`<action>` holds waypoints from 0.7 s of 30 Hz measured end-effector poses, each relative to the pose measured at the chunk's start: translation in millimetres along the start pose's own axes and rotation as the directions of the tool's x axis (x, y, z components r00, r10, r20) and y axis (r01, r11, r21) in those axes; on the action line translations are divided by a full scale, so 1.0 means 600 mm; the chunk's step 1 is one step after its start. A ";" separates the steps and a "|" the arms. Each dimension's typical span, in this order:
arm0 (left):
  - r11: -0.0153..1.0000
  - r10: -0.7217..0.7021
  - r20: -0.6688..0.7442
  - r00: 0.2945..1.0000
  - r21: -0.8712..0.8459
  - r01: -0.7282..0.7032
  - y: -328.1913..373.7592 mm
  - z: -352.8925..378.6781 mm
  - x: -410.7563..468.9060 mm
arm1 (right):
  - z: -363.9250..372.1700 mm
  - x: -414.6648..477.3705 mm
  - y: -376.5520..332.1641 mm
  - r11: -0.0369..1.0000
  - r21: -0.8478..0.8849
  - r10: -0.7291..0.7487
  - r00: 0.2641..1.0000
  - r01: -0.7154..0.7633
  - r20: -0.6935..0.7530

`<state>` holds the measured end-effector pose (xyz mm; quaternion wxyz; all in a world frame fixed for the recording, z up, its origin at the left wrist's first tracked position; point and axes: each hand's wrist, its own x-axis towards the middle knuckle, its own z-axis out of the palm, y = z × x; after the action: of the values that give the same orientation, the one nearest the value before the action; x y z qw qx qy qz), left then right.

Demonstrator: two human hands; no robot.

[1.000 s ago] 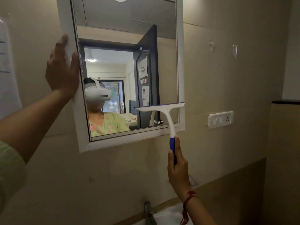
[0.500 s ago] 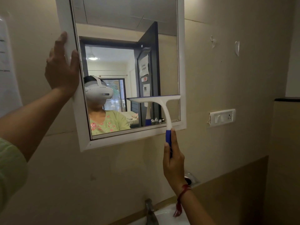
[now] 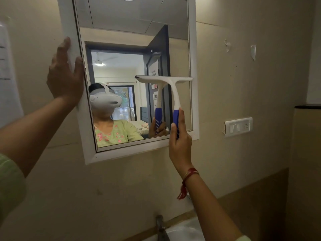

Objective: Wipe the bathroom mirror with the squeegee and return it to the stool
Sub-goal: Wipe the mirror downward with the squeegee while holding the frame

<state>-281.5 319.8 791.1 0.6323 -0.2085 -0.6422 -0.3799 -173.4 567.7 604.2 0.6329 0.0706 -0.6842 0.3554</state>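
The white-framed mirror point(image 3: 194, 49) hangs on the beige wall ahead. My right hand point(image 3: 179, 145) grips the blue handle of the white squeegee point(image 3: 171, 84). Its blade lies flat and level against the glass on the right side, about halfway up the visible pane, its right end at the frame. My left hand point(image 3: 65, 75) presses on the mirror's left frame edge, fingers spread, thumb over the front. The stool is out of view.
A white switch and socket plate point(image 3: 238, 126) sits on the wall right of the mirror. Below are a metal tap point(image 3: 160, 226) and a white basin point(image 3: 185, 232). A paper sheet point(image 3: 7, 75) hangs at the far left.
My right hand has pushed the squeegee upward on the glass, from near the bottom frame to mid height. My left hand has stayed on the frame's left edge.
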 end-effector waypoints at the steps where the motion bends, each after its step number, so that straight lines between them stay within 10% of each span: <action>1: 1.000 0.002 0.002 1.000 -0.001 -0.002 -0.001 0.001 0.001 | 0.000 -0.006 0.000 1.000 0.004 0.005 1.000 -0.005 0.003; 21: 1.000 0.004 0.000 1.000 -0.009 -0.004 0.003 -0.003 -0.001 | -0.021 -0.106 0.031 0.997 0.040 0.070 0.996 -0.072 0.053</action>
<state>-279.0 319.9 790.7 0.6320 -0.2124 -0.6403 -0.3815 -161.5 566.2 538.0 0.6005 0.0688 -0.6947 0.3899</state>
